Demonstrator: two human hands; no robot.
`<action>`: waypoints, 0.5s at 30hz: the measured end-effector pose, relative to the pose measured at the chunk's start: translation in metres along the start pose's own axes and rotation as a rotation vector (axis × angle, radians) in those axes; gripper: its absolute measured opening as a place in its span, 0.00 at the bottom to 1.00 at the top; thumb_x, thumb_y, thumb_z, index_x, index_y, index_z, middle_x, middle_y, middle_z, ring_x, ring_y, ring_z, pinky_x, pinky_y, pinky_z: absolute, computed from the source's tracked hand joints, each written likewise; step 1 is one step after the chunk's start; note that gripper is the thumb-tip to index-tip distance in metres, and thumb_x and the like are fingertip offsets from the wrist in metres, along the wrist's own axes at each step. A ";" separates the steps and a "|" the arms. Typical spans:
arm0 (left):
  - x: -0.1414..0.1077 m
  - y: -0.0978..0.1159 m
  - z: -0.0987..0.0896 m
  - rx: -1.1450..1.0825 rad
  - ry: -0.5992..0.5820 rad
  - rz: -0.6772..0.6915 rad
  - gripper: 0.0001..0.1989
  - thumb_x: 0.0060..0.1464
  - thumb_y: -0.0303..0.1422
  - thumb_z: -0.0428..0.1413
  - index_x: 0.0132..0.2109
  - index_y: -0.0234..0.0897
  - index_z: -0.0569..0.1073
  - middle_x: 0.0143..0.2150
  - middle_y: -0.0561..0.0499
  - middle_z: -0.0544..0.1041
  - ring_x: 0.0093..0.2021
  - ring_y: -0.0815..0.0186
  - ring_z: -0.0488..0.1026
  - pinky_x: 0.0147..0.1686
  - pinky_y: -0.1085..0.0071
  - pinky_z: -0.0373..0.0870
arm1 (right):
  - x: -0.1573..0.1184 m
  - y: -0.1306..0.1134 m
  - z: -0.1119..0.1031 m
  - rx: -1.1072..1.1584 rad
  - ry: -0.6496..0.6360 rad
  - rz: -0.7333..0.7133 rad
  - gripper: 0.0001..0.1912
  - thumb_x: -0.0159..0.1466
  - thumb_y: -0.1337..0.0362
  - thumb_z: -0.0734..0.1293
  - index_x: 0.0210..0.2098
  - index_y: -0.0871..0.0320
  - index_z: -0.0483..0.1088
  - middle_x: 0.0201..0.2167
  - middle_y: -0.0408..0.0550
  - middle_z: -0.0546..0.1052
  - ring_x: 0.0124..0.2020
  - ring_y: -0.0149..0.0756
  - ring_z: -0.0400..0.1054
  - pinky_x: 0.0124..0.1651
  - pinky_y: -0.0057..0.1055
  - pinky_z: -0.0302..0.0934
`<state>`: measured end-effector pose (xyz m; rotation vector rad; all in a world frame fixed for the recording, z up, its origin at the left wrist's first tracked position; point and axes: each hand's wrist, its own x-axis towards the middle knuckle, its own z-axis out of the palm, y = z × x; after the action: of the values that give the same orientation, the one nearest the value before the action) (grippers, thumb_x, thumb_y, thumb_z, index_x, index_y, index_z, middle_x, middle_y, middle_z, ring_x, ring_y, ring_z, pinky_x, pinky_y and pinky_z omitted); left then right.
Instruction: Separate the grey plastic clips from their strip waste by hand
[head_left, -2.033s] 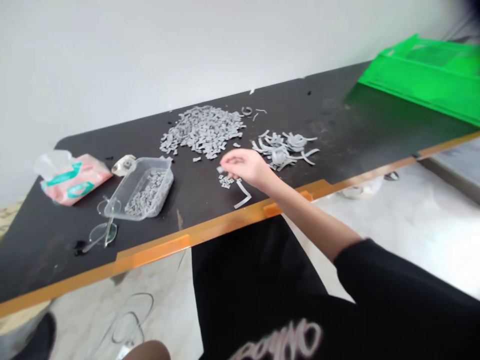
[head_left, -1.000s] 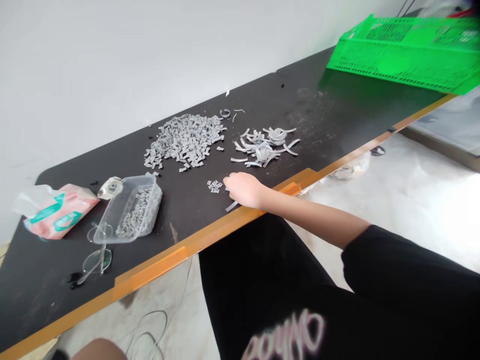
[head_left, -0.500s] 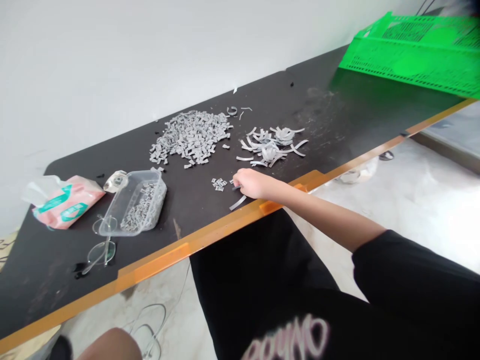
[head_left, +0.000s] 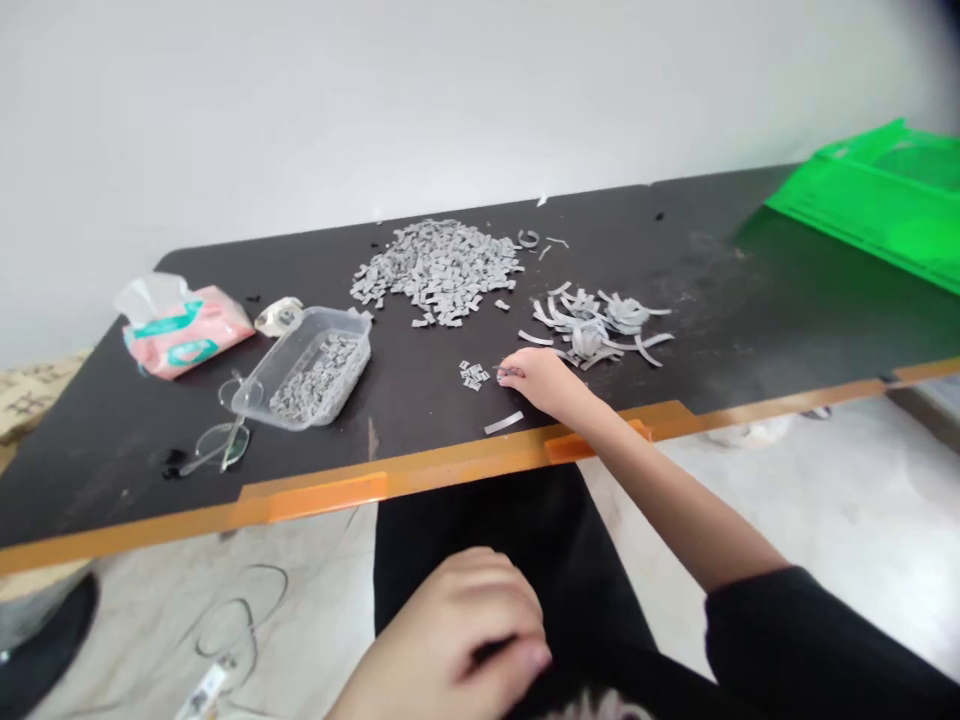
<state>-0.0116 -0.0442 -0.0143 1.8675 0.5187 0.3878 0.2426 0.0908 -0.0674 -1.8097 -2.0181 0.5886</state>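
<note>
Your right hand pinches a small, flat grey piece between its fingertips, just beside a little cluster of grey rectangular chips on the dull black bench. A straight, smooth grey strip lies near the orange-taped edge; farther back, thin curling grey strips tangle beside a rough heap of small grey pieces. Your left hand curls loosely above your lap – whether it grips anything, you cannot tell.
</note>
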 end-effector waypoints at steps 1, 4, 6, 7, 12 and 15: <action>0.008 -0.007 0.003 -0.020 0.043 -0.005 0.12 0.64 0.30 0.52 0.32 0.37 0.74 0.31 0.50 0.77 0.34 0.67 0.73 0.40 0.70 0.71 | -0.001 -0.001 0.001 -0.043 0.000 0.004 0.08 0.66 0.71 0.65 0.33 0.62 0.77 0.36 0.54 0.80 0.39 0.40 0.72 0.45 0.31 0.60; 0.022 -0.024 0.007 -0.090 0.184 -0.101 0.14 0.65 0.29 0.50 0.30 0.36 0.73 0.31 0.50 0.76 0.33 0.68 0.73 0.37 0.72 0.68 | -0.005 0.001 0.008 -0.091 0.070 0.013 0.12 0.69 0.69 0.61 0.37 0.61 0.77 0.39 0.56 0.80 0.43 0.42 0.72 0.48 0.33 0.61; 0.025 -0.029 0.007 -0.112 0.277 -0.176 0.15 0.65 0.31 0.50 0.30 0.35 0.73 0.31 0.49 0.76 0.33 0.68 0.73 0.35 0.72 0.68 | -0.008 0.002 0.011 -0.081 0.121 0.013 0.14 0.70 0.69 0.59 0.39 0.62 0.76 0.40 0.57 0.79 0.45 0.44 0.72 0.51 0.35 0.61; 0.027 -0.030 0.006 -0.111 0.320 -0.194 0.15 0.66 0.32 0.50 0.30 0.35 0.73 0.31 0.50 0.75 0.33 0.67 0.73 0.35 0.72 0.68 | -0.010 0.002 0.011 -0.060 0.141 0.016 0.14 0.70 0.69 0.59 0.39 0.62 0.76 0.40 0.58 0.79 0.45 0.45 0.72 0.52 0.37 0.61; 0.036 -0.031 -0.002 -0.040 0.563 -0.152 0.09 0.65 0.30 0.51 0.38 0.36 0.74 0.37 0.49 0.77 0.37 0.67 0.73 0.40 0.71 0.70 | -0.038 -0.022 0.000 0.367 0.020 0.143 0.12 0.67 0.58 0.65 0.31 0.57 0.76 0.30 0.48 0.78 0.34 0.41 0.71 0.41 0.36 0.64; 0.043 -0.031 -0.001 -0.100 0.721 -0.193 0.07 0.63 0.31 0.55 0.47 0.38 0.74 0.40 0.49 0.77 0.37 0.67 0.74 0.40 0.71 0.72 | -0.065 -0.049 -0.008 0.656 -0.051 0.116 0.07 0.62 0.59 0.69 0.32 0.54 0.78 0.28 0.44 0.77 0.29 0.36 0.69 0.36 0.33 0.64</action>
<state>0.0191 -0.0116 -0.0427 1.5276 1.1273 0.9449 0.2128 0.0220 -0.0344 -1.5093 -1.4942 1.1752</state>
